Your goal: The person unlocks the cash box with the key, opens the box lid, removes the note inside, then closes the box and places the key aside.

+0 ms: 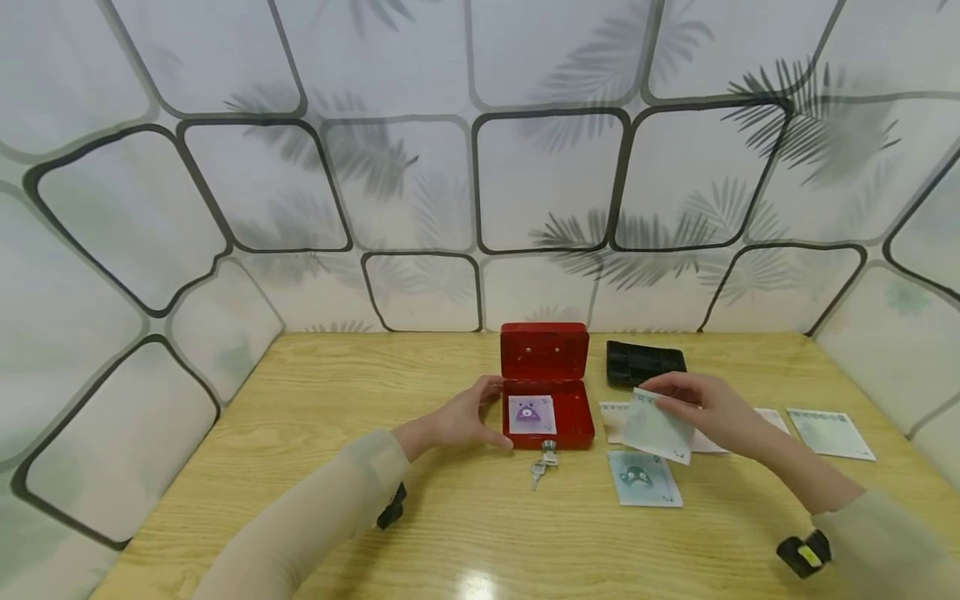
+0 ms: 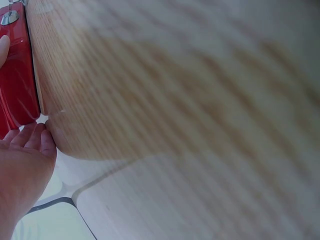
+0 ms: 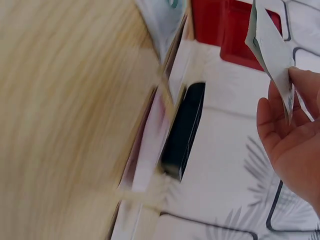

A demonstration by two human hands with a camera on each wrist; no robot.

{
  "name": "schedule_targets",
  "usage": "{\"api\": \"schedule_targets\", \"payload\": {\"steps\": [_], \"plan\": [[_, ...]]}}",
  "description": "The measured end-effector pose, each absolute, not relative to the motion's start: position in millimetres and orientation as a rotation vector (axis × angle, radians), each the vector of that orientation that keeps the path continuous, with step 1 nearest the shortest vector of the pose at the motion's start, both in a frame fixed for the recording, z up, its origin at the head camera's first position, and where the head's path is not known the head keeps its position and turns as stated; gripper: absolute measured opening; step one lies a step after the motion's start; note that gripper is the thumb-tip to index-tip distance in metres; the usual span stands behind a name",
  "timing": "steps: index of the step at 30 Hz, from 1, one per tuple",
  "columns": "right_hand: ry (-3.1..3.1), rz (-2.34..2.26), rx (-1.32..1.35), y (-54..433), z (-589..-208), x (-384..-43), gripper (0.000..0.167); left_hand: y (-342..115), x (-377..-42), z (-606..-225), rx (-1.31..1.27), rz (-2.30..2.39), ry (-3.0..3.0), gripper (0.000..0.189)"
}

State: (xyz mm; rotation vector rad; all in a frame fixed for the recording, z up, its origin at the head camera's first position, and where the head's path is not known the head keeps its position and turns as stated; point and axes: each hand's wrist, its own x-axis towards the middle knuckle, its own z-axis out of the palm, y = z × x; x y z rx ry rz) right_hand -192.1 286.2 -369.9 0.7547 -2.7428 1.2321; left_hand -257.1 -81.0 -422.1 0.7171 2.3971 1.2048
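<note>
A red cash box stands on the table with its lid raised; purple play banknotes with a cartoon figure lie inside at the left. My left hand holds the box at its left side, thumb by the front corner and fingers toward the back, also seen in the left wrist view. My right hand pinches pale green play banknotes between thumb and fingers, raised over the table right of the box. Whether it is one note or several is hard to tell. Below them lie teal play banknotes.
Keys hang from the lock at the box's front. Behind the right hand lies a black wallet. Pinkish notes lie partly hidden under that hand, and more green notes lie farther right. A patterned wall borders the table.
</note>
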Motion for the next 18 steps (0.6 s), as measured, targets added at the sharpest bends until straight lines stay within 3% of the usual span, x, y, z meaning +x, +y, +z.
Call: {"api": "schedule_targets", "payload": {"steps": [11,18], "plan": [[-2.816,1.086,0.812,348,-386,-169,0.022,-83,-257,-420,0.736,1.211,2.404,0.093],[-2.843,1.102,0.914,364,-402,-172,0.021,-83,-256,-420,0.715,1.211,2.402,0.093]]}}
